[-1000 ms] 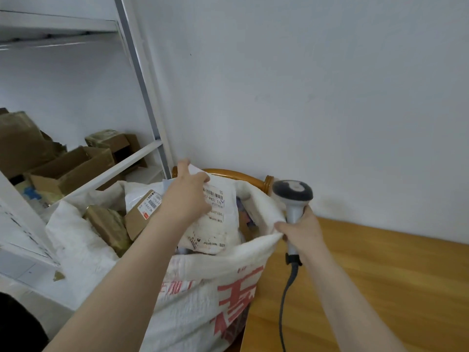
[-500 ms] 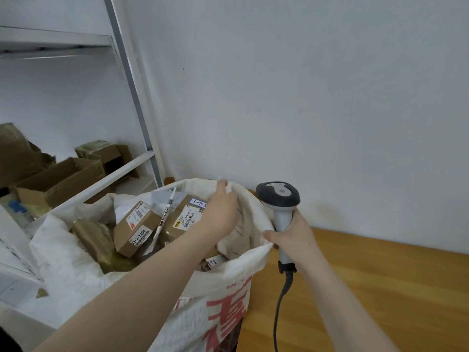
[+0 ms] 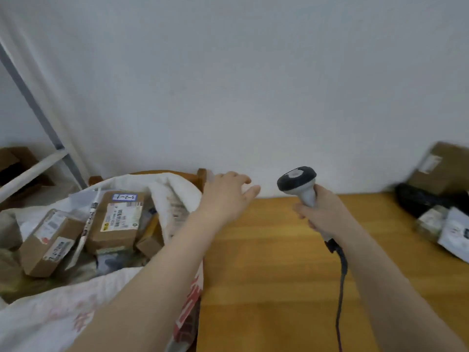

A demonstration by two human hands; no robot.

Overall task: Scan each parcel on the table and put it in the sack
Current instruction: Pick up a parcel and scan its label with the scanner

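The white woven sack (image 3: 58,311) with red print stands open at the left, holding several labelled cardboard parcels (image 3: 115,221). My left hand (image 3: 225,194) hovers empty above the sack's right rim and the table edge, its fingers loosely spread. My right hand (image 3: 322,212) grips the handle of a grey barcode scanner (image 3: 298,181), whose black cable hangs down over the wooden table (image 3: 269,270). At the far right of the table lie more parcels: a brown box (image 3: 441,168), a black bag (image 3: 426,201) and a white mailer (image 3: 456,235).
A wooden chair back (image 3: 201,175) shows behind the sack. Metal shelving (image 3: 38,163) with cardboard boxes stands at the far left. A white wall runs along the back of the table.
My left hand let go of the white mailer inside the sack and came out rightward over the table edge. The view swung right, bringing the parcels at the table's far right into sight.
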